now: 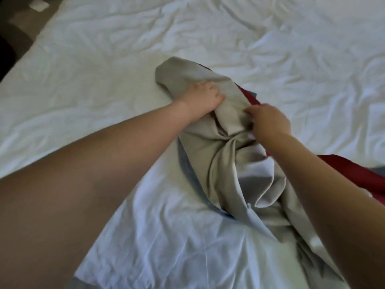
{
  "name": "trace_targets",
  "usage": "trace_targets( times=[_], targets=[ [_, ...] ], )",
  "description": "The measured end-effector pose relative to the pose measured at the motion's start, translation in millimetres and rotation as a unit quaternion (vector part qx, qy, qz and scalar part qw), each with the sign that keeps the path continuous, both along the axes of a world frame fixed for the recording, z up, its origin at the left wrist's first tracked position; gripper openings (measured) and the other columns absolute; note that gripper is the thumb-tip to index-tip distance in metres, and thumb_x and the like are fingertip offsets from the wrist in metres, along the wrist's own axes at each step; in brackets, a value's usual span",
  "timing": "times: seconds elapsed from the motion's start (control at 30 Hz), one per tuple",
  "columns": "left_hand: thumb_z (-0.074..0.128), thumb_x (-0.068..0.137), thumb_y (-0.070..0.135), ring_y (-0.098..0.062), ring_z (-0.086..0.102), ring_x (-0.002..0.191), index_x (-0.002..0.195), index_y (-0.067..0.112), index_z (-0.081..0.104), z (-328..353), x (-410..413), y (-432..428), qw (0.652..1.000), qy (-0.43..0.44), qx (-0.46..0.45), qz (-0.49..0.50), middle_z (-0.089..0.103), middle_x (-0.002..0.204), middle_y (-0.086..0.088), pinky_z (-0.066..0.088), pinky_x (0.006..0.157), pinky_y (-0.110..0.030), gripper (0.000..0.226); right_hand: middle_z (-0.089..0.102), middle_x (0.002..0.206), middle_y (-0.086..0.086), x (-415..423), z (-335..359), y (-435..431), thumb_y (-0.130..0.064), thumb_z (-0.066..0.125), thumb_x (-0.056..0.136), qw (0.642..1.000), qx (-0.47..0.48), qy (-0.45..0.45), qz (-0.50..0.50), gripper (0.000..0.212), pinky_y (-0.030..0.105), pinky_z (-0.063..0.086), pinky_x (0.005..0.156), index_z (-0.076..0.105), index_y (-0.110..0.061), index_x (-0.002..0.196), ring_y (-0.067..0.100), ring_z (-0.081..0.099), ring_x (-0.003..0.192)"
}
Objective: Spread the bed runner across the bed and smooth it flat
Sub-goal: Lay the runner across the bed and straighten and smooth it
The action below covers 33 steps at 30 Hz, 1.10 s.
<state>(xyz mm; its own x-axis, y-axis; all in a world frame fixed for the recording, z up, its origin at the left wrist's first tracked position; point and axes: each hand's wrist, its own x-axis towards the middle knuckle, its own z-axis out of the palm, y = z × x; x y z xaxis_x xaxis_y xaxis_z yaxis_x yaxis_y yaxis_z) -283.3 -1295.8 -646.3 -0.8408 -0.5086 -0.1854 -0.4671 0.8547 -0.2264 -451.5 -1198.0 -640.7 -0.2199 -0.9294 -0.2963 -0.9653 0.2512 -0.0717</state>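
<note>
Left hand [205, 99] grips the bunched-up beige runner [227, 163] near its far end, right hand [268, 122] pinches a fold just beside.

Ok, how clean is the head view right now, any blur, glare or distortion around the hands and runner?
Head view: soft throughout, slight motion blur on the left hand and right hand; wide-angle stretch swells the left forearm at the near edge; even light, no glare on the white sheet; the bed runner shows soft shadows in its folds.
</note>
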Motion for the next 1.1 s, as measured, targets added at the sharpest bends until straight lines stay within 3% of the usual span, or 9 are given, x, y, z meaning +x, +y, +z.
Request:
trace_targets(
  times=[0.1,0.23,0.33,0.53,0.67,0.77,0.9,1.0,1.1],
  targets=[
    [0.040,0.092,0.009,-0.033,0.032,0.135,0.142,0.008,0.032,-14,-3,21,0.998,-0.046,0.025,0.018,0.037,0.144,-0.019,0.027,0.111,-0.043,0.051,0.048,0.129,0.011,-2,-7,17,-0.010,0.051,0.085,0.998,0.062,-0.007,0.019,0.047,0.044,0.046,0.092,0.047,-0.022,0.131,0.035,0.046,0.117],
    [0.039,0.079,0.011,-0.035,0.049,0.124,0.136,0.005,0.046,-9,17,73,0.987,0.116,0.093,-0.067,0.050,0.138,-0.018,0.041,0.103,-0.045,0.058,0.048,0.135,0.010,14,6,71,-0.008,0.056,0.083,0.988,-0.133,-0.056,0.055,0.046,0.043,0.043,0.095,0.050,-0.017,0.128,0.030,0.047,0.120],
    [0.048,0.078,0.010,-0.031,0.056,0.120,0.126,0.006,0.060,-12,40,115,0.961,0.184,0.115,-0.173,0.059,0.129,-0.016,0.042,0.104,-0.042,0.049,0.059,0.121,0.008,26,12,133,-0.014,0.052,0.084,0.966,-0.211,-0.103,0.109,0.035,0.037,0.046,0.084,0.062,-0.014,0.117,0.025,0.055,0.108],
    [0.049,0.094,0.011,-0.028,0.058,0.118,0.120,0.005,0.065,-9,-2,121,0.950,0.276,0.108,-0.100,0.061,0.127,-0.015,0.045,0.103,-0.040,0.031,0.057,0.123,0.015,-56,2,175,-0.016,0.063,0.079,0.983,-0.175,-0.039,-0.042,0.038,0.049,0.045,0.090,0.063,-0.010,0.117,0.038,0.053,0.113],
    [0.058,0.092,0.027,-0.026,0.049,0.127,0.131,0.008,0.053,-9,-86,112,0.962,0.205,0.170,-0.066,0.050,0.139,-0.012,0.044,0.102,-0.041,0.045,0.044,0.140,0.012,-114,-13,159,-0.035,0.075,0.070,0.995,0.002,0.036,-0.093,0.078,0.050,0.033,0.106,0.043,-0.017,0.138,0.031,0.038,0.131],
    [0.064,0.085,0.036,-0.025,0.050,0.120,0.134,0.011,0.044,-22,-143,120,0.968,0.094,0.225,-0.053,0.050,0.134,-0.008,0.047,0.094,-0.040,0.058,0.032,0.151,0.002,-134,-30,157,-0.048,0.068,0.073,0.989,0.120,0.072,-0.056,0.088,0.045,0.024,0.113,0.025,-0.028,0.147,0.021,0.028,0.139],
    [0.062,0.085,0.028,-0.028,0.056,0.110,0.130,0.014,0.045,-43,-174,127,0.974,-0.030,0.221,-0.031,0.055,0.124,-0.006,0.048,0.089,-0.041,0.051,0.040,0.144,-0.002,-142,-57,163,-0.043,0.061,0.083,0.990,0.121,0.066,-0.020,0.072,0.043,0.024,0.111,0.027,-0.029,0.145,0.018,0.038,0.132],
    [0.056,0.085,0.009,-0.030,0.058,0.101,0.109,0.011,0.058,-49,-175,129,0.977,-0.038,0.205,-0.038,0.058,0.111,-0.008,0.047,0.076,-0.038,0.024,0.058,0.114,-0.004,-147,-63,166,-0.026,0.051,0.089,0.995,0.042,0.086,0.005,0.034,0.035,0.037,0.097,0.051,-0.028,0.122,0.018,0.054,0.111],
    [0.050,0.085,0.001,-0.029,0.061,0.089,0.099,0.012,0.059,-49,-172,131,0.977,-0.023,0.200,-0.072,0.061,0.100,-0.007,0.040,0.064,-0.034,0.020,0.063,0.104,-0.004,-149,-59,167,-0.014,0.044,0.087,0.996,0.025,0.085,0.017,0.026,0.033,0.039,0.083,0.059,-0.025,0.106,0.020,0.059,0.101]
  ],
)
